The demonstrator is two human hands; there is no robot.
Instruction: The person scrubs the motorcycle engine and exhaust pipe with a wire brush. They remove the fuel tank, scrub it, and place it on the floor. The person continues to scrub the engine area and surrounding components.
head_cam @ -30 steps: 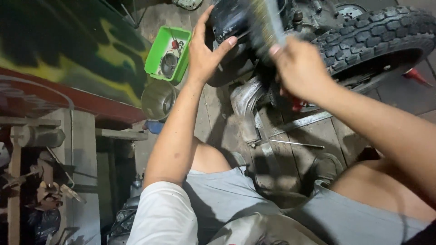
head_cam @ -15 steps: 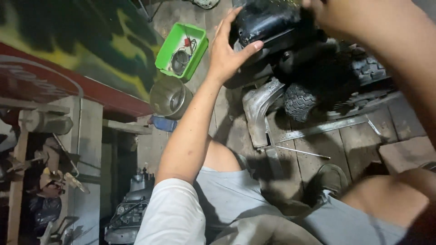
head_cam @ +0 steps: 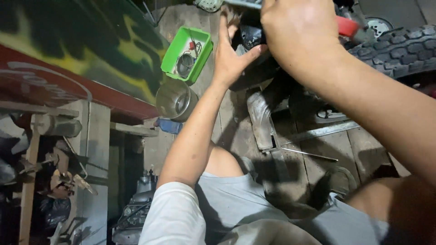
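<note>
**Hands covering the dark part, top edge cutting the scene**

The right hand [head_cam: 299, 34] is hiding most of the dark engine part [head_cam: 252, 36], and its fingertips are running off the top edge. The left hand [head_cam: 231, 56] is covering the part's near side. The tyre [head_cam: 395, 50] is leaving the frame at right. The green tray's [head_cam: 172, 47] contents are too small to tell.

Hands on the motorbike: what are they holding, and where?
The left hand grips a black motorbike part by its side. The right hand covers its top; its grip is hidden.

White short sleeve [head_cam: 175, 213], grey shorts [head_cam: 236, 199]
</note>
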